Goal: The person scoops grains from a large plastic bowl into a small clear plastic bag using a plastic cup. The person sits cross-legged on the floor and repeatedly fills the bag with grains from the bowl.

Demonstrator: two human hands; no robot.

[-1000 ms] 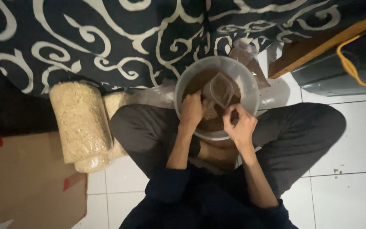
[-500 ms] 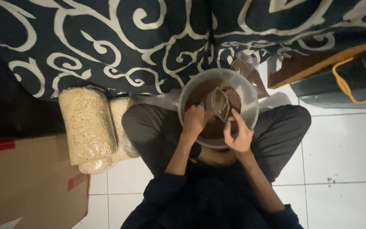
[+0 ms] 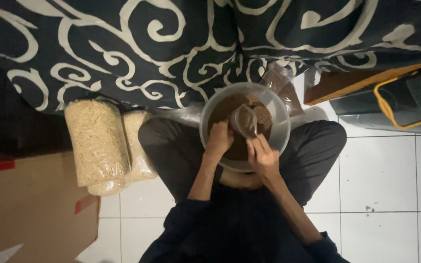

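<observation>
A: Head view, centre of frame: a person seated cross-legged on the white tiled floor [image 3: 386,180] works over a clear round bowl [image 3: 278,117] resting in the lap, filled with brown granular material [image 3: 225,109].

B: And the hands?

A: The left hand [image 3: 219,139] sits at the bowl's near-left rim, its grip curled closed, pressing into the brown material or the bowl edge; which of the two cannot be told from here. The right hand [image 3: 263,157] is at the near-right rim, fingers pinched on a small clear plastic bag [image 3: 247,121] held open-mouthed over the contents.

B: What step does that look like?

A: By appearance, portioning: the bag sits tipped into the brown material at the centre of the bowl, seemingly mid-fill. A steady hold on the bag's mouth would seem to matter most from here.

B: Surroundings?

A: Left of frame, two long clear bags of pale grain [image 3: 96,141] lie on the floor beside a cardboard box [image 3: 30,204]. A dark cloth with cream swirls [image 3: 123,48] fills the top. Upper right, a dark case with a yellow strap [image 3: 400,102].
</observation>
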